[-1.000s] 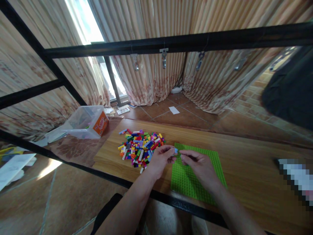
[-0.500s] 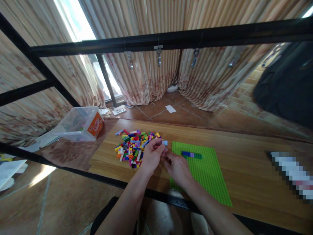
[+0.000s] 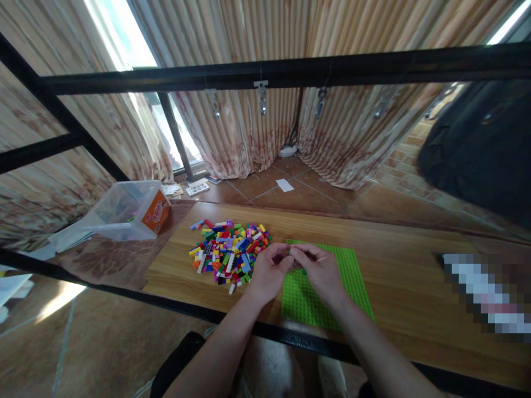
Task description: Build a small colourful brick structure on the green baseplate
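Note:
Both hands meet over the left part of a green studded baseplate. My left hand is closed in a pinch, thumb and fingertips together. My right hand pinches from the other side, its fingertips touching those of the left. Small building bricks sit between the fingertips, mostly covered; a bit of dark green shows below them, and I cannot tell whether it is held or lies on the plate. Left of the hands spreads a pile of mixed coloured bricks.
The wooden table carries plate and pile. A clear plastic box with an orange label stands beyond its left end. Black metal bars cross above the far side and along the near edge. A blurred-out flat object lies at right.
My hands have moved right, from beside the pile onto the baseplate, and come closer together. The light blue brick at my left fingertips and the blue, purple and green row no longer show clearly.

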The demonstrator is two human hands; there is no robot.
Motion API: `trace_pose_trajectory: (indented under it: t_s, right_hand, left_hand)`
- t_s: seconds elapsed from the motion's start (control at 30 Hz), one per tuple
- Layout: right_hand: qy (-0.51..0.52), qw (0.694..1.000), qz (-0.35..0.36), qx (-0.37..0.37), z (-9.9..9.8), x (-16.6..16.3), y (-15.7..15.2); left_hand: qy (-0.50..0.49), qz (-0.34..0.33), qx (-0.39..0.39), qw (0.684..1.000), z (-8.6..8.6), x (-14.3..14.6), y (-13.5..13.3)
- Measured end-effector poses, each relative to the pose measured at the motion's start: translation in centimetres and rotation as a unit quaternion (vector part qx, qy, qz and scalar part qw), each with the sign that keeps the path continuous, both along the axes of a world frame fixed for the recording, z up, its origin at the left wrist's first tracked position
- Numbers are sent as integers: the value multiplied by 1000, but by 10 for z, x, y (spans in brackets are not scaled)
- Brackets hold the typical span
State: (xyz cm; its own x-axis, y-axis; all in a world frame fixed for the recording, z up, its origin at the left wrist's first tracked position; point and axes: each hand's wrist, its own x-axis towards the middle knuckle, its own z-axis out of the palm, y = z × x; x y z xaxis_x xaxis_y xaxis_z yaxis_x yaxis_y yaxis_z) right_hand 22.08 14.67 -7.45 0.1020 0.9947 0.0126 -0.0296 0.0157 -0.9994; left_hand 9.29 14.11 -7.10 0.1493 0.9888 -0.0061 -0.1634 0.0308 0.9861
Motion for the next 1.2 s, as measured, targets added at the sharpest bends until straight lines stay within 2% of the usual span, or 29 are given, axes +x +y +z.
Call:
trace_pose_trajectory:
  t_s: [0.23, 0.33, 0.5, 0.57, 0.67, 0.77, 0.87, 0.97, 1.07, 1.2]
  right_hand:
    - [21, 1000, 17, -3, 9, 18, -5]
    - [66, 998, 7, -19, 15, 29, -6]
    - [197, 974, -24, -106, 21, 57, -4]
    - [213, 969, -21, -124, 22, 66, -5]
    - [140, 985, -2, -102, 23, 74, -8]
    - [-8, 996, 54, -72, 20, 73, -13]
    - [-144, 981, 122, -51, 14, 69, -17]
    - [-234, 957, 166, -37, 9, 67, -20]
    - [-294, 935, 197, -21, 5, 65, -22]
    - [-329, 922, 203, 4, 5, 64, -23]
  left_hand:
    - [-106, -33, -111, 988, 9, 4, -4]
    - [-138, -35, -154, 978, 9, 2, -2]
    - [-112, -14, -199, 973, 10, -2, 2]
    - [-81, -11, -209, 975, 12, -1, 3]
    - [-31, -20, -217, 975, 14, 0, 1]
    - [8, -42, -216, 976, 14, 4, -1]
    - [38, -69, -211, 974, 11, 9, -2]
    - [67, -96, -198, 973, 7, 12, -3]
    - [85, -113, -191, 971, 4, 13, -3]
    - [102, -125, -193, 968, 1, 14, -3]
